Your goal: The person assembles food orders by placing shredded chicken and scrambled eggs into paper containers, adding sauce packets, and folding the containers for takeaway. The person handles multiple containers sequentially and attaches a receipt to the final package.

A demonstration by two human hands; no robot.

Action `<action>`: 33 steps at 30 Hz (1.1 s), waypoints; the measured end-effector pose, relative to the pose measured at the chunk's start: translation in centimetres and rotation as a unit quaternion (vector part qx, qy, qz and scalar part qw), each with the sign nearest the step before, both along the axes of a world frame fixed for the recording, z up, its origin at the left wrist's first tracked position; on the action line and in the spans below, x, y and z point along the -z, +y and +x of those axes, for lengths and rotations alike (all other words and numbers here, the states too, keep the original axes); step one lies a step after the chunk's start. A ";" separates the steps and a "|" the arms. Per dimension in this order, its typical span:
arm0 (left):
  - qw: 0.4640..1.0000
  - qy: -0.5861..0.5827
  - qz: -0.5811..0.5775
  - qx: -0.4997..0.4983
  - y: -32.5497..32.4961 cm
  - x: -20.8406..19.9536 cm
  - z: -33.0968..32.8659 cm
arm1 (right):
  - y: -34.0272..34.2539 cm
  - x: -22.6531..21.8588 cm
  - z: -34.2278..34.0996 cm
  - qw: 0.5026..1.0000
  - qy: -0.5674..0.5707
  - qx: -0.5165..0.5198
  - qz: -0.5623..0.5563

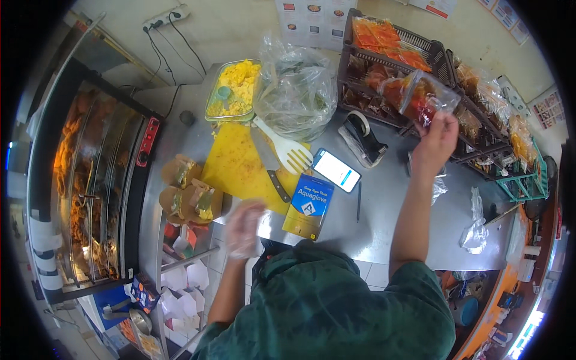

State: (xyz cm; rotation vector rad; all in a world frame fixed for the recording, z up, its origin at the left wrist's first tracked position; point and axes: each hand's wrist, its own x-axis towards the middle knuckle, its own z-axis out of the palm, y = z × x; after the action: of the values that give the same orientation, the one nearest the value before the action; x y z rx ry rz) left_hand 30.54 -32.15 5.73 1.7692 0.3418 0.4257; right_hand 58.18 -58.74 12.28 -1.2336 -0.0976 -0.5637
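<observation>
My right hand (437, 143) reaches up to the dark crates at the back right. Its fingers pinch a clear plastic sachet of red sauce (418, 101), which hangs over the rim of a crate (393, 67). A see-through plastic glove covers my left hand (243, 228), held near the table's front edge and smeared by motion, so its fingers are unclear. Close to that hand stand brown paper food boxes (201, 203) with filling in them. A yellow cutting board (231, 159) carries a knife (276, 180) and a white slotted spatula (291, 153).
A tray of yellow chopped food (237, 84) and a large clear plastic bag (297, 90) sit at the back. A phone (337, 170), a blue-yellow glove box (309, 207), a pen (359, 203) and a tape dispenser (363, 138) lie mid-table. A heated display cabinet (90, 186) stands left.
</observation>
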 end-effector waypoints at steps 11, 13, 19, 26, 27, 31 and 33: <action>0.974 -0.210 -0.041 0.067 -14.2 -3.9 16.2 | 0.0 -9.9 -8.4 0.942 -0.005 -0.327 -0.074; 0.966 -0.167 -0.163 0.110 -14.6 -4.0 16.9 | -0.4 -10.3 -9.0 0.930 -0.021 -0.339 -0.142; 0.946 0.091 -0.026 0.310 -7.4 -6.0 17.4 | -5.5 -11.1 -7.5 0.896 0.056 -0.182 -0.402; 0.902 0.189 -0.052 0.385 -5.6 -9.8 16.6 | -11.0 -8.7 -6.9 0.853 -0.087 -0.051 -0.513; 0.897 0.186 -0.049 0.399 -5.5 -10.1 16.6 | -11.1 -8.2 -7.2 0.869 -0.099 -0.074 -0.479; 0.883 0.241 0.077 0.395 -5.7 -12.2 15.6 | -11.0 -6.2 -8.7 0.940 0.096 -0.166 -0.284; 0.872 0.253 0.097 0.407 -5.5 -12.5 15.3 | -11.5 -4.6 -8.7 0.952 0.062 -0.140 -0.265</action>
State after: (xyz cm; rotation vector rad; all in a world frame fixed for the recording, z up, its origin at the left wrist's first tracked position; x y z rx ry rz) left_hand 45.83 -37.62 18.18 2.0209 -0.1150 -0.6405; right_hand 49.52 -70.24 16.86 -1.7399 -0.3293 -0.2110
